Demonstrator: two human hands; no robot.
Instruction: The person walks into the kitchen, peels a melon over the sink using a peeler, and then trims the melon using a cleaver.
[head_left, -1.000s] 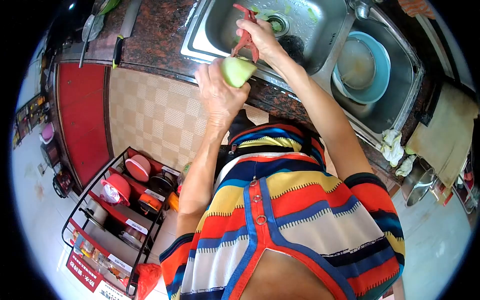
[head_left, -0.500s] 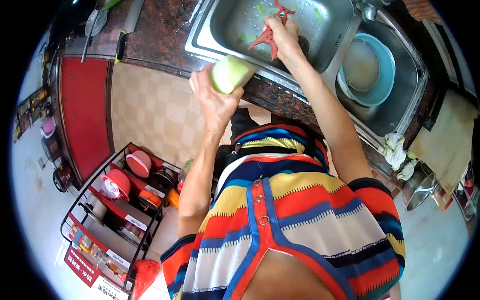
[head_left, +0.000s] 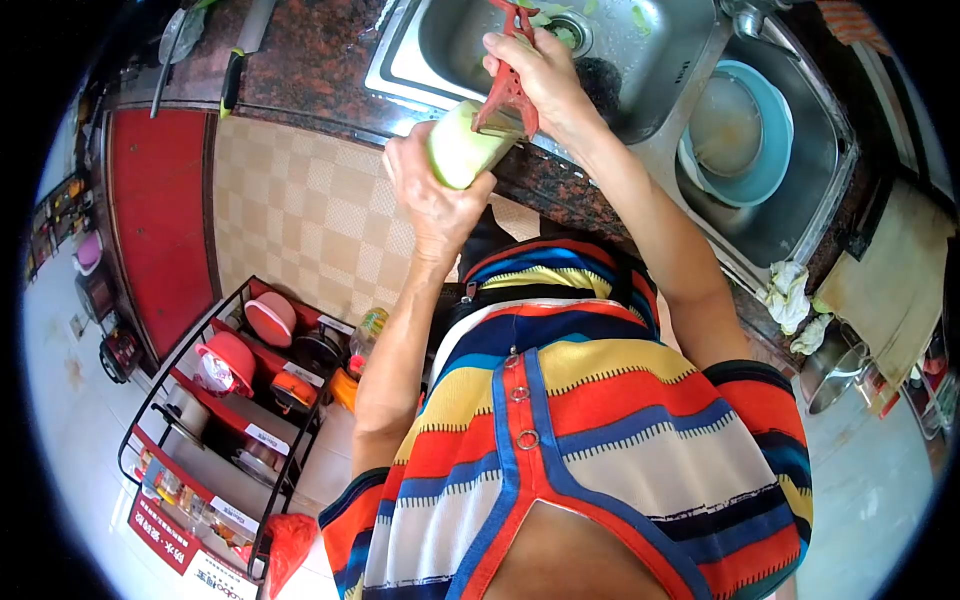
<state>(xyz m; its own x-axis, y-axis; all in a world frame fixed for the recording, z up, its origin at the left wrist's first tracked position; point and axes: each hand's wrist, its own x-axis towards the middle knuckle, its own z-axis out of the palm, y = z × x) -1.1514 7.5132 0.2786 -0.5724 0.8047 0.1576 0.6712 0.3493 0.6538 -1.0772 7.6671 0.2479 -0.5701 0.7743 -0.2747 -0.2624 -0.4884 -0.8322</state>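
My left hand [head_left: 432, 190] is wrapped around a pale green, peeled-looking piece of gourd [head_left: 462, 150] at the front edge of the sink. In my right hand [head_left: 548, 85] is a red peeler [head_left: 508, 98], its wide end lying against the gourd's right side. Green peel scraps [head_left: 640, 20] lie in the steel sink basin [head_left: 460, 45] beyond my hands, around the drain [head_left: 568, 36]. A dark, round scrubber-like thing [head_left: 601, 84] sits in the basin, partly hidden by my right hand.
In the right-hand basin stands a light blue tub [head_left: 768, 150] holding a bowl of cloudy liquid. A knife [head_left: 236, 75] lies on the dark stone counter [head_left: 310, 75] at the left. A wire rack [head_left: 215, 420] with bowls and pots stands lower left. Crumpled cloths [head_left: 788, 298] hang at the right edge.
My right hand has brought the red peeler from over the basin, left and down, onto the gourd. My left hand still holds the gourd in nearly the same place.
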